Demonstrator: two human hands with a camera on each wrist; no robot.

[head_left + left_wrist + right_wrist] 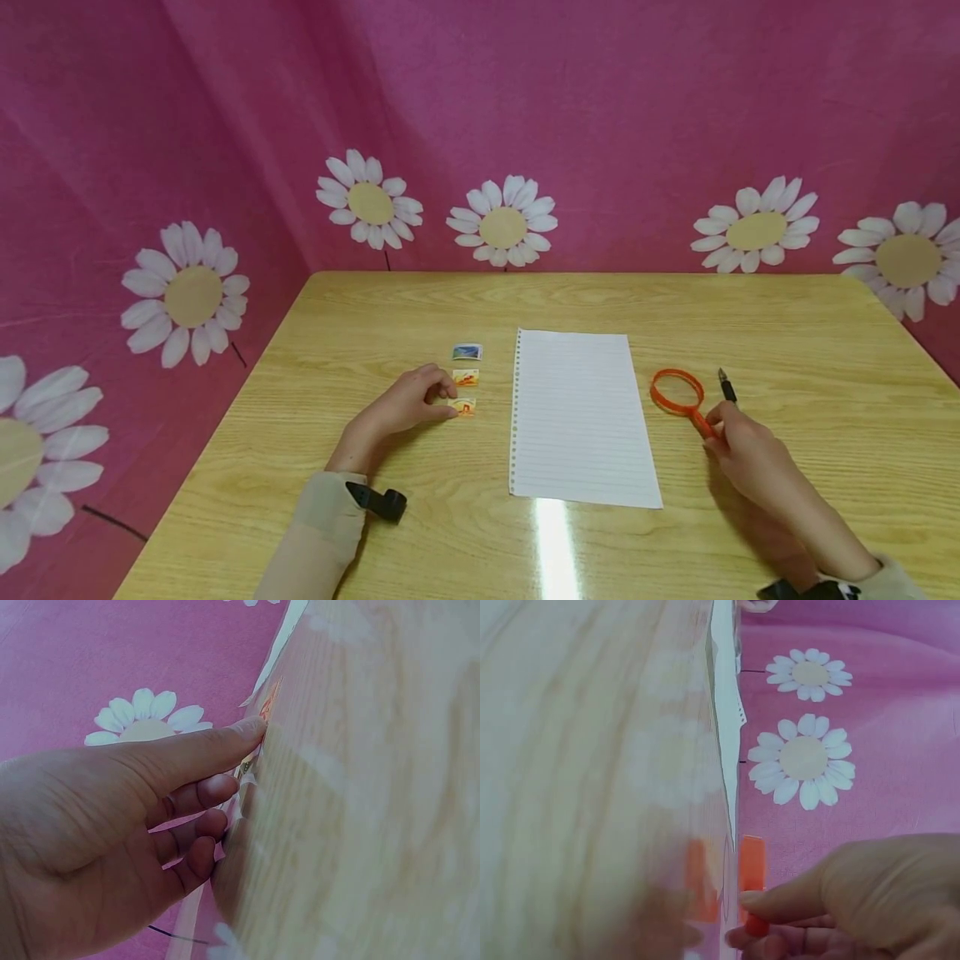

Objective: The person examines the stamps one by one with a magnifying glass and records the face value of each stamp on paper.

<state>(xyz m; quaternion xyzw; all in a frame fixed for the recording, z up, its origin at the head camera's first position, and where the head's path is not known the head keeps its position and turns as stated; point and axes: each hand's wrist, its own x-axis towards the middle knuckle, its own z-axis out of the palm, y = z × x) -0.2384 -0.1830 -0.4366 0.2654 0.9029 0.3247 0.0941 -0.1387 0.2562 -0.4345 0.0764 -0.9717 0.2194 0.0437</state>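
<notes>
Three small stamps lie in a column left of a lined sheet of paper (582, 417). The lowest, a yellow-orange stamp (466, 407), has my left hand (408, 402) at its left edge, thumb and forefinger pinching it at the tabletop. Above it are another yellow-orange stamp (467, 377) and a blue-green stamp (467, 352). In the left wrist view, the left thumb (217, 746) covers part of the lowest stamp. My right hand (753, 454) grips the handle of an orange magnifying glass (701, 421), whose ring points toward the paper.
A black pen (727, 387) with a metal tip lies just beyond my right hand, which hides its rear end. The wooden table (405, 317) meets a pink daisy-patterned cloth (600, 125) at the back and left. Light glares off the tabletop below the paper.
</notes>
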